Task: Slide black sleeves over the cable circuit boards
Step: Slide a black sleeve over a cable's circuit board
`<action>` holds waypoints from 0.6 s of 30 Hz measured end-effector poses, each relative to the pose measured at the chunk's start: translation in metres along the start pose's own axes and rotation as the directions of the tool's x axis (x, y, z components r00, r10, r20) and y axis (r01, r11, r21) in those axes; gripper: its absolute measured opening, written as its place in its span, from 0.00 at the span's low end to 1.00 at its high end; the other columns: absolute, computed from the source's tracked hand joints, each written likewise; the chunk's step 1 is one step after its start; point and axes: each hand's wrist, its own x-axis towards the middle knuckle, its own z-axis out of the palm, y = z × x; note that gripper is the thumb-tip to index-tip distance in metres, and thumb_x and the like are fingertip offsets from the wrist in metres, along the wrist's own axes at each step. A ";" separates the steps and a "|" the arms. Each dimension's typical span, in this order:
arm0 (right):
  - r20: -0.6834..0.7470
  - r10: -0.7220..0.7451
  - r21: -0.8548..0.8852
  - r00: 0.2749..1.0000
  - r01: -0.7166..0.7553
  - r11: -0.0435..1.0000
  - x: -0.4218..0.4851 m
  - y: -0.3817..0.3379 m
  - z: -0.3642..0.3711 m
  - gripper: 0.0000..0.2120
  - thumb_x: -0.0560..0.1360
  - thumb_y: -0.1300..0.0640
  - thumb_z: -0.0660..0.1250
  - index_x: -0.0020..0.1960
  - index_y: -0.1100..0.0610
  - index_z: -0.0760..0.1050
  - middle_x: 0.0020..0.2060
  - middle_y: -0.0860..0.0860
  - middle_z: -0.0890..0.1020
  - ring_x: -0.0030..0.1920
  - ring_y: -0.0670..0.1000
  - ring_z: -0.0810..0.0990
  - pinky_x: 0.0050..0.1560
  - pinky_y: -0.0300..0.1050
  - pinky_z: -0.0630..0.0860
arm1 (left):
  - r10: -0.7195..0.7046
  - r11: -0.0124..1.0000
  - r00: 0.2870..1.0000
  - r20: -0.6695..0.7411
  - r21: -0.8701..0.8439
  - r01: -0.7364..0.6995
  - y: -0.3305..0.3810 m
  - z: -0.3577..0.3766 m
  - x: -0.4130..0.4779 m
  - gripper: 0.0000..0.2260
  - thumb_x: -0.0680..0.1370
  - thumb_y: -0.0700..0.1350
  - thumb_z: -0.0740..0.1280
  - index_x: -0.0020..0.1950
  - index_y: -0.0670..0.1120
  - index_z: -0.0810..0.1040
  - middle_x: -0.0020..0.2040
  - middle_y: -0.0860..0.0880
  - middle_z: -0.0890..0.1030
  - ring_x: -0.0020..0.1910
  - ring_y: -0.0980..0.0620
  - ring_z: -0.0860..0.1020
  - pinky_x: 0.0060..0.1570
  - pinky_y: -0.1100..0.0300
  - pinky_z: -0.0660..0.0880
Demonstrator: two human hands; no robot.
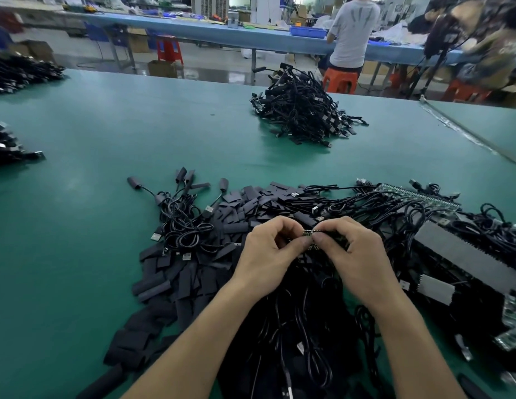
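Circuit board [311, 232], small and green, is pinched from both sides: the left hand [268, 254] and the right hand [354, 251] each clamp it between thumb and curled fingertips, just above a dark tangle of cables [297, 326] on the green table [92, 226]. Loose black sleeves [193, 272] lie heaped left of the hands and just beyond them. Farther back sits another cable pile [303, 110], and past the table a person [352, 33] faces a blue bench [222, 33].
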 end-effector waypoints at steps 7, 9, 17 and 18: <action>0.086 0.083 0.188 0.993 -0.098 0.977 0.006 0.016 -0.001 0.08 0.75 0.60 0.72 0.45 0.47 0.81 0.42 0.44 0.84 0.46 0.45 0.82 0.49 0.37 0.76 | -0.032 0.998 0.998 0.051 -0.053 0.035 0.002 0.000 0.000 0.02 0.77 0.44 0.73 0.46 0.47 0.84 0.40 0.48 0.83 0.39 0.55 0.78 0.46 0.51 0.78; 0.109 0.106 0.248 0.988 -0.130 0.960 0.007 0.019 0.000 0.08 0.75 0.60 0.72 0.43 0.47 0.82 0.41 0.46 0.85 0.44 0.46 0.82 0.48 0.39 0.77 | -0.042 0.998 0.998 0.050 -0.045 0.044 0.001 0.000 0.001 0.02 0.77 0.44 0.73 0.46 0.47 0.84 0.42 0.45 0.84 0.40 0.54 0.79 0.49 0.48 0.78; 0.197 0.226 0.519 0.954 -0.297 0.801 0.008 0.021 0.005 0.05 0.69 0.52 0.72 0.43 0.51 0.85 0.39 0.51 0.85 0.41 0.48 0.83 0.45 0.41 0.79 | -0.132 0.982 0.990 0.051 -0.126 0.138 0.001 0.000 0.007 0.02 0.76 0.42 0.74 0.45 0.45 0.85 0.42 0.46 0.86 0.41 0.55 0.82 0.48 0.59 0.80; 0.206 0.231 0.544 0.951 -0.307 0.781 0.009 0.021 0.005 0.05 0.69 0.53 0.72 0.43 0.52 0.85 0.39 0.52 0.85 0.41 0.48 0.83 0.44 0.40 0.79 | -0.138 0.980 0.989 0.047 -0.141 0.144 0.002 0.000 0.008 0.02 0.76 0.42 0.74 0.45 0.44 0.85 0.41 0.47 0.86 0.40 0.55 0.82 0.46 0.61 0.80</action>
